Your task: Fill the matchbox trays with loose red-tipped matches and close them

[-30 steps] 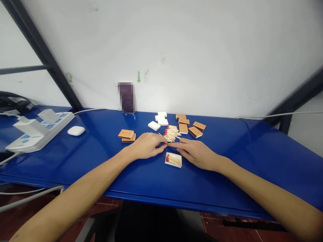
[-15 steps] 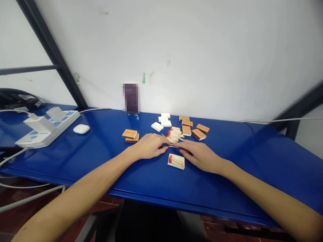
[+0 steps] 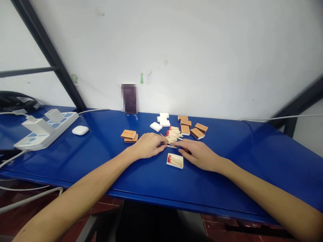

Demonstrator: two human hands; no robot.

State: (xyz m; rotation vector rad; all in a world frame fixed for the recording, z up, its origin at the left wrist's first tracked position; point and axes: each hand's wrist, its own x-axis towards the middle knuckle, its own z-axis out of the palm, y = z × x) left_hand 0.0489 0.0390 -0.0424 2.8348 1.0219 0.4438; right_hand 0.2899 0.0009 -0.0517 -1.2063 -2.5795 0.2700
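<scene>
Head view, looking down on a blue desk (image 3: 141, 179). Can see the left hand (image 3: 148, 144) just left of a heap of red-tipped matchsticks (image 3: 173, 134), with thumb and fingertips close together at its near edge; cannot tell whether pinching a match. Can see the right hand (image 3: 199, 153) opposite, with index finger stretched to the near side of the heap and thumb spread a little apart from it. Between both hands' fingertips, find stray matchsticks (image 3: 172, 146). Nearer the body, just left of the right thumb, find a white matchbox tray (image 3: 174, 166) partly filled with matchsticks. Beyond the right hand, see five orange matchboxes (image 3: 185, 130); beyond the left fingertips, white matchbox trays (image 3: 156, 126); beside the left hand, two stacked orange matchboxes (image 3: 129, 134). Well left of that hand, see a power strip (image 3: 65, 123).
</scene>
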